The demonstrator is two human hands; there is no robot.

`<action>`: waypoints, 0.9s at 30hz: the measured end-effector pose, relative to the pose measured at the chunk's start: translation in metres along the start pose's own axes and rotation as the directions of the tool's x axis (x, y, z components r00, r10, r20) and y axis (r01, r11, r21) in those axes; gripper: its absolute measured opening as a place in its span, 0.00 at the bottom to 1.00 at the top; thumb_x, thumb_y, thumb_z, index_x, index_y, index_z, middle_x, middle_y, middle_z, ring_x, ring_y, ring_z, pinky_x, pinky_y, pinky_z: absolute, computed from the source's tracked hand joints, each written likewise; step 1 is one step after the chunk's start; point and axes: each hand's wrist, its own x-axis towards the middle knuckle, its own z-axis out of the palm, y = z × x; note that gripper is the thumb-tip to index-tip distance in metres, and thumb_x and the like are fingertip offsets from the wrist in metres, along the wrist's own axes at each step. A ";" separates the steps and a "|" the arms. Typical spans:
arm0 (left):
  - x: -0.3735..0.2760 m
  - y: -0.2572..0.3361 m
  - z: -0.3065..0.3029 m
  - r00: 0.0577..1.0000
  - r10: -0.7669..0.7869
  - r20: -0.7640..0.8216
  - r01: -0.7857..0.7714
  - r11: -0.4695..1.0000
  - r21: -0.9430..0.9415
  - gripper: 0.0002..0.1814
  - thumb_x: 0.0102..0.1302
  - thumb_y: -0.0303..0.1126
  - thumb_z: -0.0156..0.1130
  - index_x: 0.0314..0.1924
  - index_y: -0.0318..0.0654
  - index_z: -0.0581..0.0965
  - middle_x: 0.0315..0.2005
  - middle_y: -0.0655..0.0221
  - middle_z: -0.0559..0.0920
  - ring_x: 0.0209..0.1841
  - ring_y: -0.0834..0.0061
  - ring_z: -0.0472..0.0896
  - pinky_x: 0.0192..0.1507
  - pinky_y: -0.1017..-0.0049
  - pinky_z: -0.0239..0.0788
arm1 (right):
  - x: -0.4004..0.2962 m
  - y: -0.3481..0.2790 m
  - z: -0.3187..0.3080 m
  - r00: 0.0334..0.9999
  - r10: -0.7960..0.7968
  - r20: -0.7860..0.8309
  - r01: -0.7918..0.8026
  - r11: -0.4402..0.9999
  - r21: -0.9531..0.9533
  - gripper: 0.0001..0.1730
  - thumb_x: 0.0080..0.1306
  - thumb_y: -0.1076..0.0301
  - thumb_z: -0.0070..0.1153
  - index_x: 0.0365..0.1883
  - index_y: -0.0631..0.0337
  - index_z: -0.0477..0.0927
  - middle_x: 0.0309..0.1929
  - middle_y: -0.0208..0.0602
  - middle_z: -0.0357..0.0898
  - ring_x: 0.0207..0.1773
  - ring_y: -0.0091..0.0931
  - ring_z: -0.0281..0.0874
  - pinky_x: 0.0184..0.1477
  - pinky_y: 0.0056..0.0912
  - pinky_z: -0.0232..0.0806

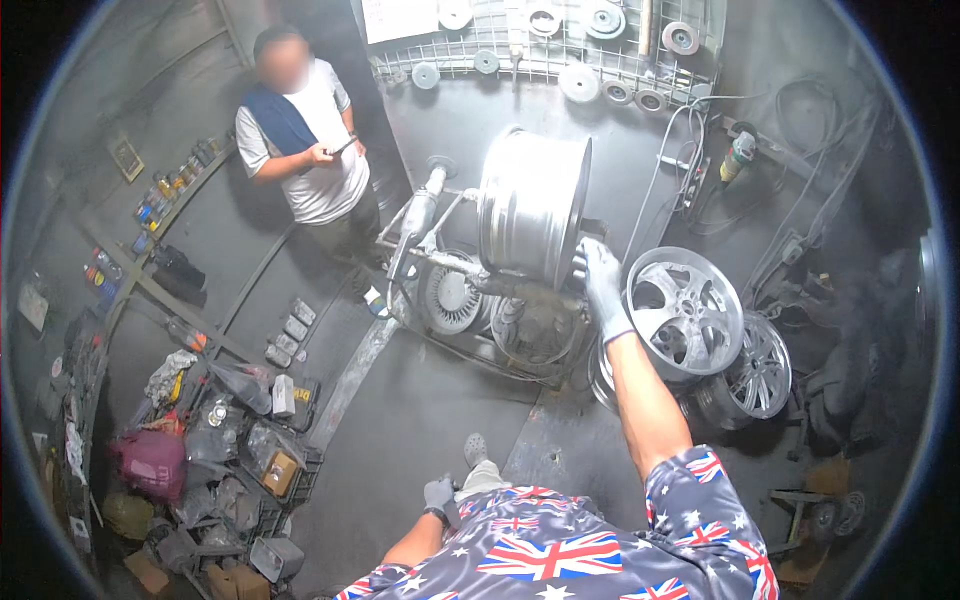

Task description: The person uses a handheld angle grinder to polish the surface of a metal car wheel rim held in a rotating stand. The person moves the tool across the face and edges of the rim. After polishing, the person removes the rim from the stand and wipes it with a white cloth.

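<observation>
A bright alloy wheel rim (529, 202) is mounted on its side on a metal stand (450, 261), its barrel towards the left. My right hand (602, 281), in a grey work glove, reaches to the rim's right-hand face. Its fingers are partly hidden, so whether they grip the rim or only touch it is unclear. Low at my waist is my left hand (440, 495), gloved too, with its fingers curled; I cannot make out anything in it. A dust-coated angle grinder (418, 214) rests on the left side of the stand.
A person (304, 150) stands beyond the stand at left, holding a phone. More alloy wheels (684, 309) are stacked at right. Cables (694, 150) and another power tool (739, 156) hang behind. Abrasive discs (579, 82) fill a wire rack. Bags and crates (300, 480) crowd the left floor.
</observation>
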 end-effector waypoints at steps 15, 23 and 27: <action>0.108 0.041 -0.068 0.962 -0.222 0.160 0.272 0.839 -0.471 0.16 0.74 0.38 0.57 0.42 0.31 0.85 0.35 0.57 0.89 0.32 0.64 0.85 0.34 0.61 0.77 | 0.065 0.035 0.076 0.866 -0.447 -0.224 0.134 0.639 -0.758 0.34 0.85 0.46 0.48 0.61 0.77 0.80 0.41 0.71 0.86 0.49 0.61 0.86 0.51 0.61 0.75; 0.223 0.321 -0.125 0.729 0.665 -0.162 -0.683 0.720 -0.119 0.22 0.83 0.46 0.55 0.40 0.32 0.83 0.28 0.46 0.83 0.32 0.47 0.81 0.39 0.49 0.70 | 0.079 0.059 0.058 0.807 -0.521 -0.277 0.198 0.681 -0.705 0.33 0.85 0.45 0.50 0.61 0.73 0.82 0.35 0.68 0.84 0.41 0.59 0.86 0.40 0.57 0.74; 0.212 0.496 -0.169 0.821 0.571 -0.030 -0.523 0.729 -0.441 0.25 0.86 0.47 0.52 0.46 0.29 0.83 0.37 0.49 0.87 0.41 0.46 0.85 0.47 0.48 0.74 | 0.085 0.073 0.049 0.809 -0.512 -0.290 0.156 0.662 -0.733 0.28 0.85 0.48 0.49 0.61 0.66 0.83 0.36 0.65 0.84 0.42 0.57 0.87 0.42 0.55 0.73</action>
